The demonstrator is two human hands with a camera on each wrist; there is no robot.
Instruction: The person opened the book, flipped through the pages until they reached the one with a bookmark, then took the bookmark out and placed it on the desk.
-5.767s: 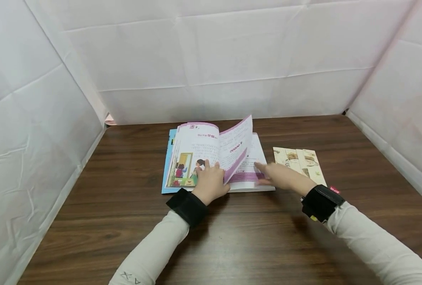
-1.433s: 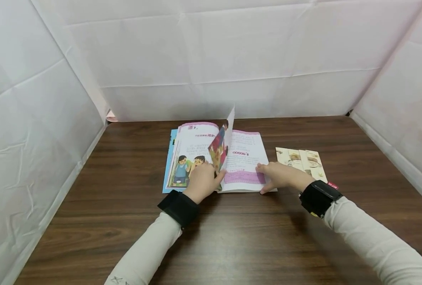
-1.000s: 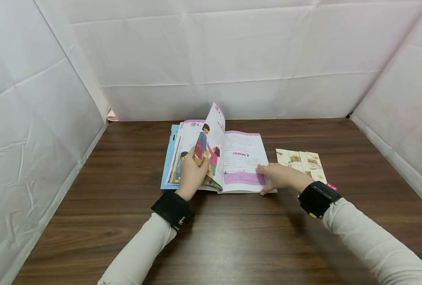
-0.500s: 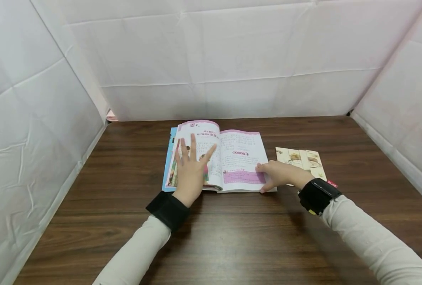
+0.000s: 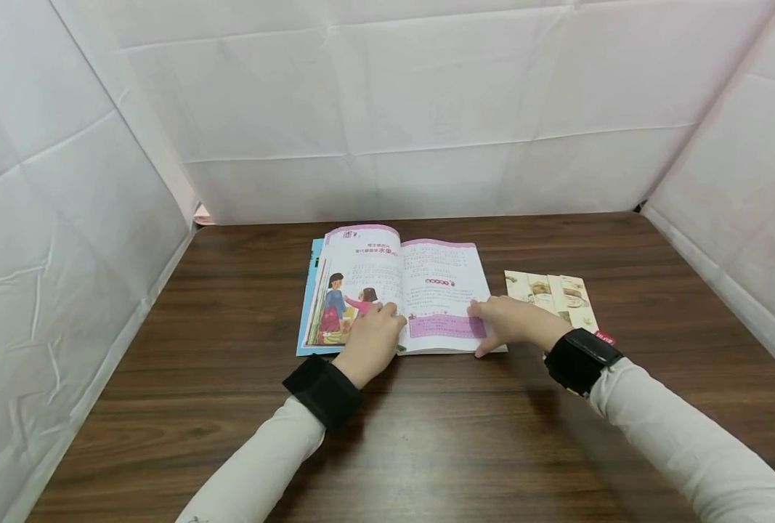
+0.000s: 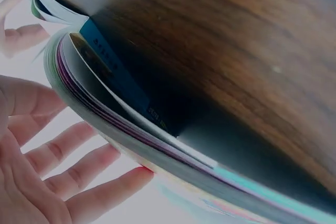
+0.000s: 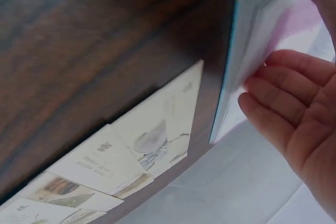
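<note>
1. On the left hand (image 5: 372, 335): fingers (image 6: 79, 156) nearly straight and a little apart. Holding nothing, just touching the left page close to the fold.
2. On the right hand (image 5: 511, 323): fingers (image 7: 278, 108) softly bent and close together, resting on the outer edge of the right page. Thumb down by the bottom edge. No pinch on any page, as far as can be seen.
3. Under both hands: an open paper picture book with pink-edged pages and a blue cover (image 5: 387, 276). Lies flat in the middle of the dark brown wooden table (image 5: 426, 436), nearer the back.
4. Looks partly leafed through. Some pages down flat on the left, with a drawing of two children on top. More pages waiting on the right, under the right hand. No page up in the air.
5. Both palms down and low, at the near edge of the book. A black band (image 5: 322, 392) on the left wrist and a black band (image 5: 579, 359) on the right wrist. Cream sleeves coming in from the bottom corners, pointing in at the book like a V.
6. Just right of the book, not touching it: a row of pale paper cards with small drawings (image 5: 557, 294), lying flat.
7. All around, on three sides: white creased sheets (image 5: 426, 109).
</note>
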